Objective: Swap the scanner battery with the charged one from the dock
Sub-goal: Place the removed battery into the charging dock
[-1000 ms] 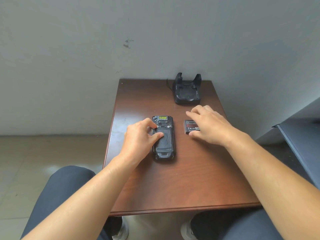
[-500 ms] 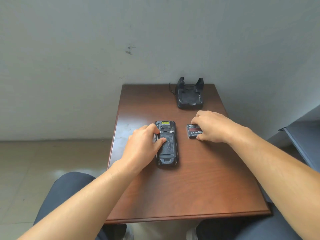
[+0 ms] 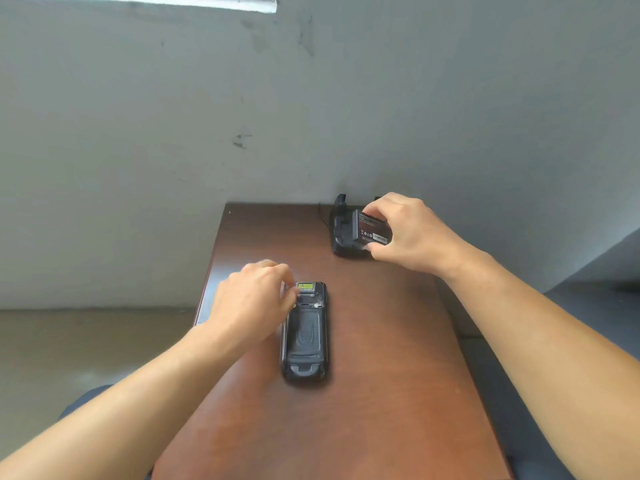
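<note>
- Soft, even light; a dull sheen on the table (image 3: 242,427) nearer than the left fingers (image 3: 273,270).
- Those fingertips blur slightly; frame edges stretch.

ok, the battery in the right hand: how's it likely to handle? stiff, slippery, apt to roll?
Likely rigid: the battery shows no bend though the right hand pinches it only by opposite edges. It is a flat block, so it should not roll if set down. Its labelled face looks smooth, so it may be a bit slippery; an edge pinch seems sensible.
</note>
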A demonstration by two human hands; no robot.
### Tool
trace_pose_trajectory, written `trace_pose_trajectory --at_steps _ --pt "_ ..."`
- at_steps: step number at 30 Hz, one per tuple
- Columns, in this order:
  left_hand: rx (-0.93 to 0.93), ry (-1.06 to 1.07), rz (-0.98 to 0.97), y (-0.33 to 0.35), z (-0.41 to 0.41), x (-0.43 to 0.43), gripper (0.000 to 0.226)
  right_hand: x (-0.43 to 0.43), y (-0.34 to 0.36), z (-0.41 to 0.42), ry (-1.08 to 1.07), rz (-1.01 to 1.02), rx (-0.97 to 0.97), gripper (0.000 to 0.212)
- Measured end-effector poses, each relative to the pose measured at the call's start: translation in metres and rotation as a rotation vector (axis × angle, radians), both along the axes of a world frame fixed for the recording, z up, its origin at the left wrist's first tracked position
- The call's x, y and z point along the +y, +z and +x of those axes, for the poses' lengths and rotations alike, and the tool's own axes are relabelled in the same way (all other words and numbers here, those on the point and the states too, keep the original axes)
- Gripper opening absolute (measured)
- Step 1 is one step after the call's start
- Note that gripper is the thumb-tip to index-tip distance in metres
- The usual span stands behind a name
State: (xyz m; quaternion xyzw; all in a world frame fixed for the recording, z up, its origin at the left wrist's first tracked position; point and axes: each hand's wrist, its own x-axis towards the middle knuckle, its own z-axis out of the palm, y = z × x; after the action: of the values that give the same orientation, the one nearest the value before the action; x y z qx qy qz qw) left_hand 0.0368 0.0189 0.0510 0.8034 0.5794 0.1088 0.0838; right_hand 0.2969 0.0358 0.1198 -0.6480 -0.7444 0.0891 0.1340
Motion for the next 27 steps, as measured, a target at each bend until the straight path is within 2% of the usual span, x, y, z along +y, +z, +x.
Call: trace_pose_trajectory --at_steps 3,7,10,13,17,22,25,27 --pt "-0.049 -0.034 0.03 0.016 0.019 0.037 0.04 0.004 0.001 0.008 0.009 0.046 0.069 0.044" --pt "-0.223 -0.131 -0.04 0.02 0.056 0.089 0.09 0.007 0.002 0.021 0.018 0.076 0.108 0.045" --pt "-0.175 -0.276 -0.075 0.011 0.077 0.12 0.124 0.008 0.005 0.032 0.017 0.097 0.117 0.044" --pt "-0.191 -0.334 -0.193 -0.007 0.091 0.142 0.14 0.01 0.005 0.039 0.016 0.109 0.12 0.045" --pt "-0.439 -0.342 -0.361 -0.036 0.094 0.155 0.141 0.007 -0.001 0.049 0.017 0.102 0.154 0.045" --pt "-0.475 -0.44 -0.306 -0.041 0.088 0.153 0.131 0.011 -0.008 0.05 0.013 0.085 0.185 0.043" --pt "-0.519 -0.46 -0.272 -0.041 0.088 0.153 0.11 0.017 -0.007 0.043 0.017 0.076 0.232 0.042" --pt "-0.528 -0.458 -0.262 -0.042 0.088 0.152 0.104 0.02 -0.005 0.039 0.018 0.074 0.267 0.042"
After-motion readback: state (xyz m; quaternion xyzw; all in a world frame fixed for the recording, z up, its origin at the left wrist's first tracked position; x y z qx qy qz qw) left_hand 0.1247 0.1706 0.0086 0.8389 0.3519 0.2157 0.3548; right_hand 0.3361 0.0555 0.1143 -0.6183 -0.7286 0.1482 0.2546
